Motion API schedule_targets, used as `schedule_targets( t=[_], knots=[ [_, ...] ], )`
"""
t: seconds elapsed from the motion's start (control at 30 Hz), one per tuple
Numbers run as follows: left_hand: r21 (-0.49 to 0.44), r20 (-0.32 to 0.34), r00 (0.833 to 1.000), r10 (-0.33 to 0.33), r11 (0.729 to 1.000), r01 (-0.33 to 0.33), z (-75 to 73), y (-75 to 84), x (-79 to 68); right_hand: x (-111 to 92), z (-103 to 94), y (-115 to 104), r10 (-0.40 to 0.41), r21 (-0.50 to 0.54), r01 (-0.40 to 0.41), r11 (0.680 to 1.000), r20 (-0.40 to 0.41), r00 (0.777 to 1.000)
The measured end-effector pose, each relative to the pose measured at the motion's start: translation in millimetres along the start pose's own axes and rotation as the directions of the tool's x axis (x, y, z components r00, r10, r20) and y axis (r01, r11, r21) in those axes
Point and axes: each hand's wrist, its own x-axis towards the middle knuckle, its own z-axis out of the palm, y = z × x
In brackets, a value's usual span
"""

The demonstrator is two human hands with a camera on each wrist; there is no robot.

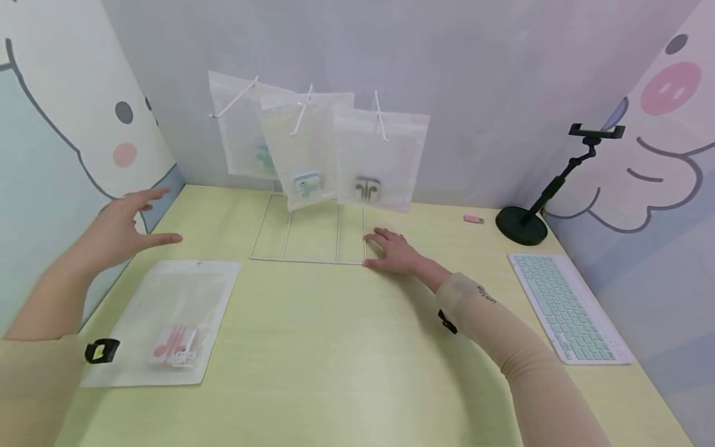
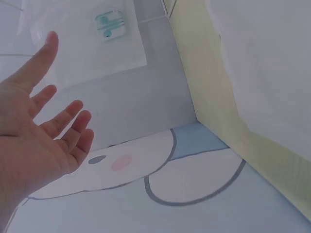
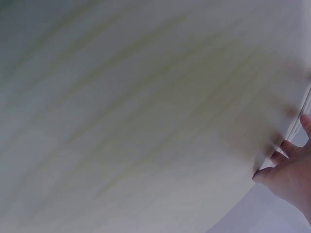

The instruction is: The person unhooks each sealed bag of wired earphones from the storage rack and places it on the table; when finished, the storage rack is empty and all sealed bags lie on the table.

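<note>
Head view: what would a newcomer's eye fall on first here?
The three translucent bags hanging from the white wire rack at back centre would likely catch the eye first. The right hand rests at the rack base's right side, and the empty left hand is raised at left. A black stand rises at the back right.

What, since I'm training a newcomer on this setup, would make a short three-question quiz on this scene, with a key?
1. Count: how many bags hang from the white hooks?
2. True or false: the left hand is holding the flat bag that lies on the table.
3. Multiple choice: which of these is closest to the right hand?
A) the keyboard
B) the white wire base
C) the black stand

Key:
1. Three.
2. False; it is raised with thumb and fingers apart, holding nothing.
3. B.
</note>
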Motion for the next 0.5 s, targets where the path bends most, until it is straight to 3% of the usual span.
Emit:
schedule_targets(
  t=[0.2, 0.37, 0.5],
  knots=[
    [-0.105, -0.044, 0.996, -0.082, 0.992, 0.077, -0.5, 9.8, 32.1, 0, 2.3, 1, -0.004, 0.0, 0.004, 1.0, -0.002, 1.0],
    [-0.174, -0.105, 0.989, -0.103, 0.981, 0.083, 6.0, 13.6, 60.6, 0, 2.1, 1, -0.009, -0.005, 0.009, 1.0, -0.006, 1.0],
    [-0.282, -0.149, 0.98, -0.132, 0.956, 0.086, 15.3, 10.8, 83.5, 0, 1.1, -1, -0.009, -0.009, 0.009, 1.0, -0.01, 1.0]
  ],
)
